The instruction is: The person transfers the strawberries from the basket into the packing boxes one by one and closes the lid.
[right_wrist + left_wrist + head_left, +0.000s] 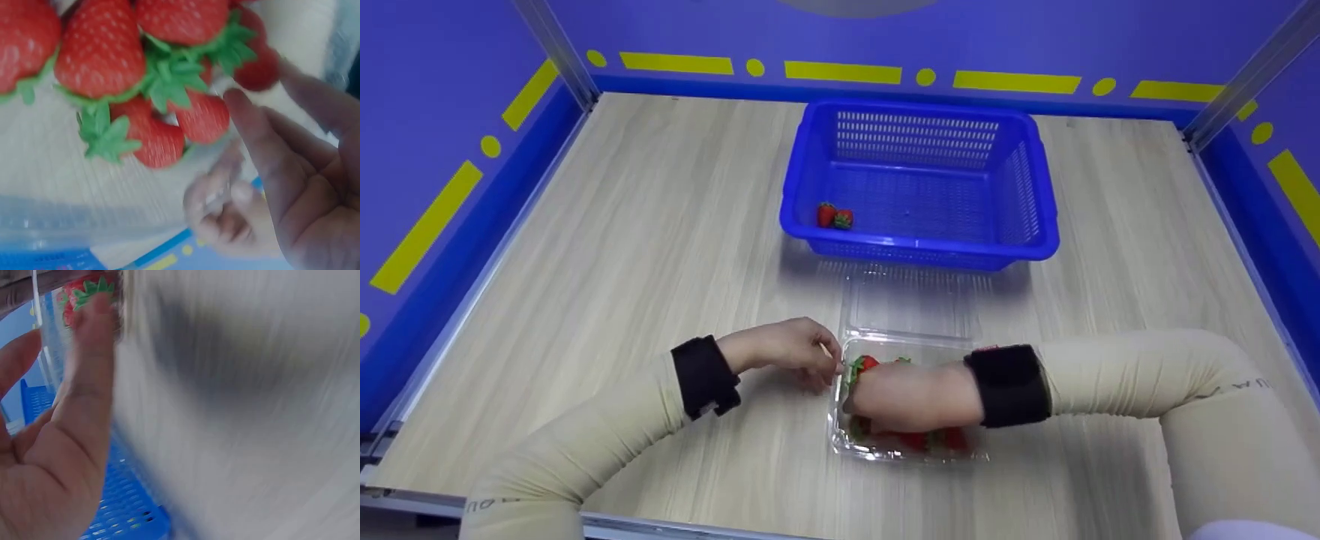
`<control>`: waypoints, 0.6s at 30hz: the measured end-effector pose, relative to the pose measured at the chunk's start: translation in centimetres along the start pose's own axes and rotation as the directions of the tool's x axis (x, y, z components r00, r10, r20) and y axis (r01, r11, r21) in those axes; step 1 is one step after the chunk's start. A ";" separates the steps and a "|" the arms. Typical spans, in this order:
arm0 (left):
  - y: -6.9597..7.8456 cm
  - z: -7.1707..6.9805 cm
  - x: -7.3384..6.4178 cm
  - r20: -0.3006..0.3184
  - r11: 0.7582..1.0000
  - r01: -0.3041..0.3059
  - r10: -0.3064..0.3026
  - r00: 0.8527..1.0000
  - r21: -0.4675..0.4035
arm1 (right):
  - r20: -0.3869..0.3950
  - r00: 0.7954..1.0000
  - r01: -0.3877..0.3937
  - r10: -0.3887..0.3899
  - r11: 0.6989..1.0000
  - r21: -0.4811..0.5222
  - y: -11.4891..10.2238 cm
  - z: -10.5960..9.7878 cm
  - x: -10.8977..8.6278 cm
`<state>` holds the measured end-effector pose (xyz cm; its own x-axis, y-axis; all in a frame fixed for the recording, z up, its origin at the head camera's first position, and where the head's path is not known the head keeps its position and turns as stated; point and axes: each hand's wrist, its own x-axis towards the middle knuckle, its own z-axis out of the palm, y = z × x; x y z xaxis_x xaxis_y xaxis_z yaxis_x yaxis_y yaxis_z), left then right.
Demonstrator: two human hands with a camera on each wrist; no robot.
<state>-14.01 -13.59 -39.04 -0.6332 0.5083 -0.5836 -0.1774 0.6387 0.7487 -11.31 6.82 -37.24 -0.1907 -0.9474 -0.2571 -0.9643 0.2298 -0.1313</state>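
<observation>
A clear plastic clamshell box [836,442] lies with its lid [911,304] folded back toward the basket. Several red strawberries [101,50] with green leaves are in the box. My right hand [919,397] reaches in over them and hides part of the fruit. Its fingers look fairly straight, spread beside a strawberry [259,70] at the edge of the pile. My left hand [791,349] is at the box's left side, fingers loosely bent and fingertips at the rim. In the left wrist view, one finger lies close to a strawberry [70,309] behind the clear wall.
Behind the box stands a blue plastic basket [919,244] with slotted walls. Two strawberries [826,215] lie in its near left corner. Blue panels [697,30] with yellow marks enclose the wooden table [660,225] at the back and sides.
</observation>
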 end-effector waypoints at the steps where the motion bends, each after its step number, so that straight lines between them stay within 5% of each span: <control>1: 0.1 0.0 -0.2 0.010 0.999 -0.012 0.012 1.000 0.052 | 0.026 0.999 -0.024 0.022 0.995 0.092 0.3 -0.6 0.0; 3: 0.4 -0.3 -0.7 0.030 0.988 -0.031 0.027 0.999 0.153 | 0.038 0.998 -0.053 0.045 0.964 0.261 0.9 -2.0 -0.3; 6: 1.1 -1.2 -1.4 0.032 0.960 -0.034 0.027 0.999 0.277 | 0.024 0.996 -0.091 0.089 0.918 0.385 2.0 -4.5 -1.0; 13: 3.7 -4.2 -4.6 0.071 0.881 -0.063 0.033 0.997 0.469 | -0.082 0.985 -0.111 0.154 0.915 0.388 4.0 -8.9 -3.3; 18: 7.0 -6.8 -7.9 0.021 0.860 -0.112 0.117 0.993 0.497 | -0.160 0.969 -0.100 0.188 0.891 0.443 5.7 -11.9 -4.4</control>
<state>-15.33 -17.06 -27.06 -0.6340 0.5915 -0.4981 0.2928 0.7798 0.5533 -18.18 9.63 -25.43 -0.3956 -0.9105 -0.1206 -0.7590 0.3980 -0.5152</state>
